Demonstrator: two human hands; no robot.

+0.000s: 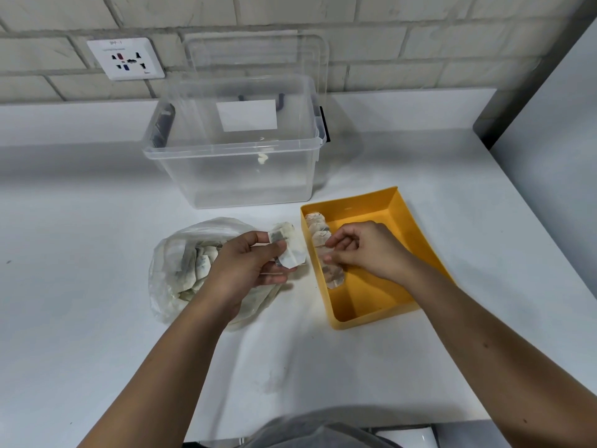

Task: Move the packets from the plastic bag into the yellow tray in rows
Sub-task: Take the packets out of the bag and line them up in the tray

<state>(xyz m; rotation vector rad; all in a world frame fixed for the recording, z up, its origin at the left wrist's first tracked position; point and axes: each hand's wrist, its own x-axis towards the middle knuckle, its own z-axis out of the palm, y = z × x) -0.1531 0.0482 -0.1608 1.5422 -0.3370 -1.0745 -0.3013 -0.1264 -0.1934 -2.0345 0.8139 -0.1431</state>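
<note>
Head view: the left hand hovers over the right edge of the plastic bag, just left of the yellow tray. Its thumb and curled fingers pinch the held packets, at least two, loosely fanned and overlapping. The right hand is over the left half of the tray with its fingers curled narrow and the tips at the row of packets. Whether they pinch a packet or only touch one cannot be told. The row runs along the tray's left wall from far to near, with the packets overlapping like shingles. The bagged packets lie heaped inside the open bag on the table.

Likely faults from this state:

1. Dropped packet. The held packets are pinched at one end only. If the pinch slackens during a hand-over to the right hand, one probably falls on the table or into the gap between bag and tray.
2. Disturbed row. The right fingertips work against overlapped packets. A sideways drag is likely to skew or flip the neighbours.
3. Shifted tray. The right forearm crosses the tray's near right rim. The tray looks light, so a downward or sideways press may slide it and break the row's line.
4. Pulled bag. The left forearm passes over thin film. Catching it could drag the bag and spill its contents.
</note>
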